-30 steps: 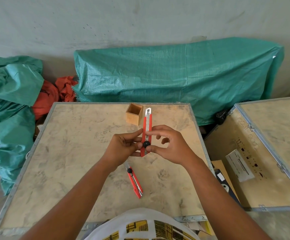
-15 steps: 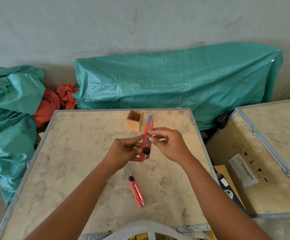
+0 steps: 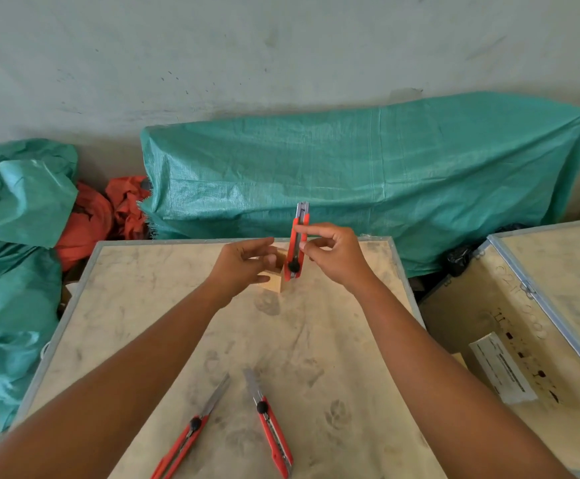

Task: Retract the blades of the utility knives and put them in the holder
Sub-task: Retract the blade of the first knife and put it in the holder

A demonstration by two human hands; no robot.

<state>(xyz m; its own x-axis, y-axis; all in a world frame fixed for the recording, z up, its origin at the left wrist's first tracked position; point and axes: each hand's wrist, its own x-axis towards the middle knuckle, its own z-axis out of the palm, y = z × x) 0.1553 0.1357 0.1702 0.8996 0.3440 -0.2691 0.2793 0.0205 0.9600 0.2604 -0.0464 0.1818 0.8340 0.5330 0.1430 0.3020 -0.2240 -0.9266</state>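
Hands meet over a small wooden holder (image 3: 272,283) at the far end of a plywood table (image 3: 316,340). From the head camera, the right hand (image 3: 337,257) pinches an orange utility knife (image 3: 297,248) upright just beside the holder, its blade apparently drawn in. The left hand (image 3: 243,267) curls loosely in front of the holder, gripping nothing; whether it touches the box cannot be told. Nearer than the holder lie a second knife (image 3: 274,440) and a third knife (image 3: 186,440), blades out. Insertion appears in hand; next, the held knife likely needs lowering straight into the opening.
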